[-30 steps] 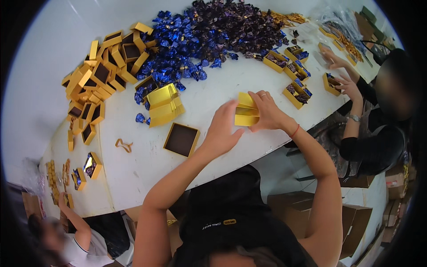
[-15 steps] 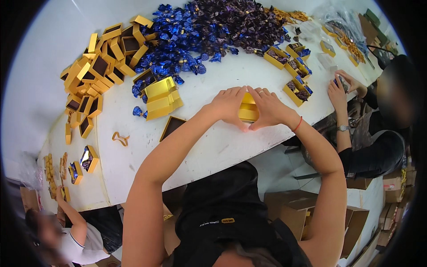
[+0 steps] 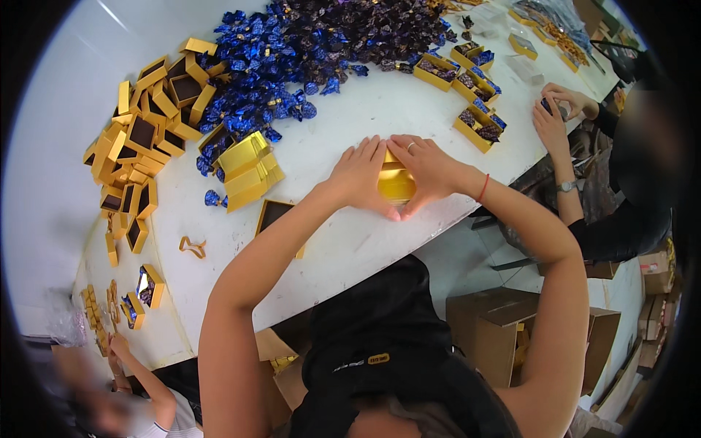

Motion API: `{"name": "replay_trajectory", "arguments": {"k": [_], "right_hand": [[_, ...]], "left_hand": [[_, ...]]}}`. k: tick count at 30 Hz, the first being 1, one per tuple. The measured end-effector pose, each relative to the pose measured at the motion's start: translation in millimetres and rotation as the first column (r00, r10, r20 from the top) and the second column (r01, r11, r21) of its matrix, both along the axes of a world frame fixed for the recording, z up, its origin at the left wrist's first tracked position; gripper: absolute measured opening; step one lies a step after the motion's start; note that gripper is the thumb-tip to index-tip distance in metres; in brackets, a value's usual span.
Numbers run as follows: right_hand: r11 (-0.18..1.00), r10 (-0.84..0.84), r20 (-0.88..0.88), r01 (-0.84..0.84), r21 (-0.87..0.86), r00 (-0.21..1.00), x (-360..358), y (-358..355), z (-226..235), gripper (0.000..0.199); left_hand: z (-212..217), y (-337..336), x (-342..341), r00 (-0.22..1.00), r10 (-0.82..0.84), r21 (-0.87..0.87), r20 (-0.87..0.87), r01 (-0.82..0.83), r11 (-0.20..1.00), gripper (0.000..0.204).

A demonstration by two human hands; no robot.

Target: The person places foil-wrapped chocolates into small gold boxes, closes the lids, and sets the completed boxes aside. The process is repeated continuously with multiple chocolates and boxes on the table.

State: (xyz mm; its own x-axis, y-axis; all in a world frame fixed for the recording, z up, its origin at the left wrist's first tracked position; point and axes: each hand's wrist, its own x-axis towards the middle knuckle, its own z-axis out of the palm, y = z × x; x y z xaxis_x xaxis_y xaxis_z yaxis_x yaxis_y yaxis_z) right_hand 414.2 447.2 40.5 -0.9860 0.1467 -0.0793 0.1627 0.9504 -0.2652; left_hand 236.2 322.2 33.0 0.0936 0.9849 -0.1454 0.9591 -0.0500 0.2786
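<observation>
Near the table's front edge, my left hand (image 3: 358,177) and my right hand (image 3: 434,172) are cupped around a small gold box (image 3: 395,187) from both sides. Their fingertips nearly meet at its far end, and the thumbs come together at the near end. Only the shiny middle of the box shows; my hands hide its sides. Beyond my left forearm lies an open gold box with a dark inside (image 3: 276,214), partly covered by the arm. Farther left rests a stack of flat, shiny gold pieces (image 3: 250,172), with a blue foil-wrapped candy (image 3: 213,198) beside it.
Empty gold boxes (image 3: 142,133) form a heap at left. Piles of blue (image 3: 255,84) and dark purple wrapped candies (image 3: 365,33) lie at the back. Filled boxes (image 3: 478,125) stand at right, near a co-worker's hands (image 3: 556,117). A cardboard carton (image 3: 485,328) sits below the table.
The view has shifted, so the table's contents sit farther left. My hands stay around the gold box; its visible top now looks smoother and brighter, and the fingertips are closer together.
</observation>
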Motion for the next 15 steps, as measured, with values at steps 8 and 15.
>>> {"name": "replay_trajectory", "arguments": {"k": [8, 15], "right_hand": [[1.0, -0.016, -0.124, 0.015, -0.014, 0.992, 1, -2, -1, 0.123], [0.986, -0.067, -0.314, 0.015, -0.165, 0.947, 18, -9, -10, 0.092]], "left_hand": [[9, 5, -4, 0.993, -0.051, 0.131, 0.107, 0.037, 0.991, 0.101], [1, 0, 8, 0.988, -0.065, 0.229, 0.142, 0.031, 0.973, 0.075]]}}
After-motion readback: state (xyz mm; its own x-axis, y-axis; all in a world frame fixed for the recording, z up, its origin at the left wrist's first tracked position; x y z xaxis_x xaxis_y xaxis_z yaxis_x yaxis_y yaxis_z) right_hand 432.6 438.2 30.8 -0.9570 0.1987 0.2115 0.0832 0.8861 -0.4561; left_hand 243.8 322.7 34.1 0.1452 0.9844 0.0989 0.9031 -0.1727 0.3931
